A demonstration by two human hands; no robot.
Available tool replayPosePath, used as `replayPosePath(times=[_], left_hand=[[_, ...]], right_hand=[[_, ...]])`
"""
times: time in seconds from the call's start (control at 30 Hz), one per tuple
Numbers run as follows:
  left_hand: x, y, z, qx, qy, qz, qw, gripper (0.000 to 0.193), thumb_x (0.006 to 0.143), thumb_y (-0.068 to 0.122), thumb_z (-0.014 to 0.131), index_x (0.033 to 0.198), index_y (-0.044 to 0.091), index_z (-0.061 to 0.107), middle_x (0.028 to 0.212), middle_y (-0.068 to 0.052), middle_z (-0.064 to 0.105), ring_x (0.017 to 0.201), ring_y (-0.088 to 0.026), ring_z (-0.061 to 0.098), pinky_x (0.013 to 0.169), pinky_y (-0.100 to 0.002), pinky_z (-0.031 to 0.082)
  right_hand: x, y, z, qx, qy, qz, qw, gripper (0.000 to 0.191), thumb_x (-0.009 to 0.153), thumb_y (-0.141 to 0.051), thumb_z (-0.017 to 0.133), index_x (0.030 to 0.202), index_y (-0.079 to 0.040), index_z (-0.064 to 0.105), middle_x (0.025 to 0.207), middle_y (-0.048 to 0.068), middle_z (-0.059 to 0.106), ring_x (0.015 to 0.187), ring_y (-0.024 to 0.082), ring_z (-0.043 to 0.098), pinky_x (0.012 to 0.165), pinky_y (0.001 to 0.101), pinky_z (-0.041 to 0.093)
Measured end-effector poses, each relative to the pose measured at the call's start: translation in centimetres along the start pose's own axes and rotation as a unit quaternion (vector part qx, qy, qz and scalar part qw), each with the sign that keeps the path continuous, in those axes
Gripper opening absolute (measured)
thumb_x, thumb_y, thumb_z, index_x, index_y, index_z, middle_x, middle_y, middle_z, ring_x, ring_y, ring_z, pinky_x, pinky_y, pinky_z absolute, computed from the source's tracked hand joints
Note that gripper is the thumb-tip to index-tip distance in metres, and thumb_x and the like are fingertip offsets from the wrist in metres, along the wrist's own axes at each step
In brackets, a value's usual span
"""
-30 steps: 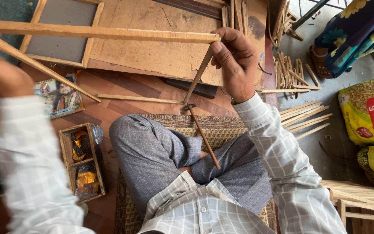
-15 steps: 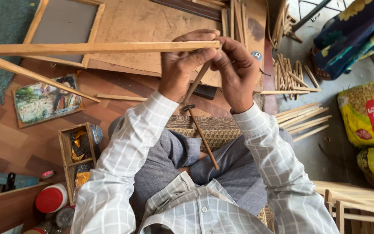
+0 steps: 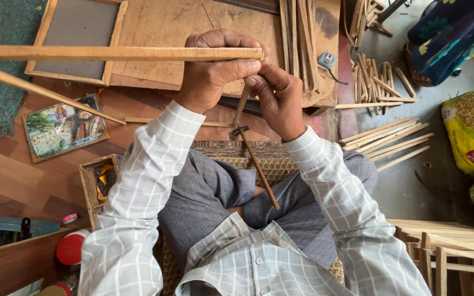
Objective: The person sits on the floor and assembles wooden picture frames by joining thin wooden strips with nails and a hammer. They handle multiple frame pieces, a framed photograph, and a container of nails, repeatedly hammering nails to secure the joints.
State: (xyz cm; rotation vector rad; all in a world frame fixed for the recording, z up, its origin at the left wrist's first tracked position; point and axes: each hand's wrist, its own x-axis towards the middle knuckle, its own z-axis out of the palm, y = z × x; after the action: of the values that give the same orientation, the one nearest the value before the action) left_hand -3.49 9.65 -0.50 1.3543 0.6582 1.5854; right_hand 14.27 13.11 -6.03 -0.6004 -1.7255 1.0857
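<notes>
The left hand [image 3: 215, 68] grips the end of a long wooden strip [image 3: 111, 53] running leftward across the upper frame; the right hand [image 3: 278, 96], just beside, pinches a short strip [image 3: 241, 107].

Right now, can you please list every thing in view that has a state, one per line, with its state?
left hand: closed around the end of the long wooden strip
right hand: pinching the short strip at that corner
long wooden strip: held level, off the floor
hammer: lying on the lap, unheld
small wooden box: open, with things inside
picture: lying flat, face up
tape measure: lying on the board
</notes>
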Motion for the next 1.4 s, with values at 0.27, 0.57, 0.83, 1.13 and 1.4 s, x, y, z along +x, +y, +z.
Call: replayPosePath(times=[0.27, 0.57, 0.83, 1.13, 1.4], left_hand=[[0.5, 0.4, -0.1, 0.015, -0.005, -0.014, 1.0, 0.02, 0.09, 0.004, 0.079, 0.107, -0.005, 0.074, 0.101, -0.017, 0.078, 0.093, -0.02, 0.078, 0.087, -0.033, 0.067], [0.7, 0.1, 0.1, 0.013, -0.012, 0.005, 1.0, 0.018, 0.09, 0.005, 0.08, 0.104, -0.004, 0.074, 0.1, -0.017, 0.078, 0.092, -0.021, 0.078, 0.085, -0.034, 0.068], [0.8, 0.0, 0.0, 0.022, -0.014, 0.008, 1.0, 0.017, 0.091, 0.005, 0.08, 0.105, -0.004, 0.075, 0.099, -0.016, 0.078, 0.092, -0.02, 0.078, 0.085, -0.033, 0.068], [0.9, -0.7, -0.1, 0.033, -0.011, 0.025, 0.999, 0.015, 0.09, 0.004, 0.08, 0.102, -0.003, 0.074, 0.098, -0.015, 0.078, 0.09, -0.019, 0.077, 0.084, -0.032, 0.067], [1.2, -1.4, -0.8, -0.013, -0.047, 0.035, 0.998, 0.013, 0.092, 0.002, 0.079, 0.099, 0.0, 0.069, 0.102, -0.017, 0.078, 0.097, -0.022, 0.079, 0.092, -0.036, 0.069]], right_hand=[[0.2, 0.3, 0.0, 0.033, -0.001, 0.014, 0.999, 0.018, 0.106, -0.013, 0.069, 0.115, 0.002, 0.073, 0.085, 0.0, 0.069, 0.074, 0.005, 0.06, 0.067, 0.0221, 0.053], [0.3, 0.4, -0.4, 0.028, -0.01, 0.023, 0.999, 0.019, 0.105, -0.015, 0.071, 0.113, 0.001, 0.074, 0.084, 0.0, 0.07, 0.074, 0.005, 0.063, 0.066, 0.0223, 0.055], [0.6, -0.2, -0.6, 0.048, -0.025, 0.019, 0.998, 0.02, 0.105, -0.015, 0.07, 0.116, 0.002, 0.073, 0.087, 0.001, 0.071, 0.075, 0.006, 0.063, 0.067, 0.0227, 0.056], [-0.9, 3.1, -1.4, 0.024, -0.028, 0.045, 0.998, 0.028, 0.107, -0.022, 0.069, 0.12, 0.003, 0.069, 0.094, 0.003, 0.073, 0.085, 0.01, 0.068, 0.076, 0.0262, 0.06], [-15.5, 15.0, -0.6, -0.424, -0.293, 0.306, 0.801, 0.052, 0.09, -0.031, 0.077, 0.127, 0.0, 0.059, 0.098, 0.02, 0.074, 0.079, 0.029, 0.071, 0.066, 0.0368, 0.057]])
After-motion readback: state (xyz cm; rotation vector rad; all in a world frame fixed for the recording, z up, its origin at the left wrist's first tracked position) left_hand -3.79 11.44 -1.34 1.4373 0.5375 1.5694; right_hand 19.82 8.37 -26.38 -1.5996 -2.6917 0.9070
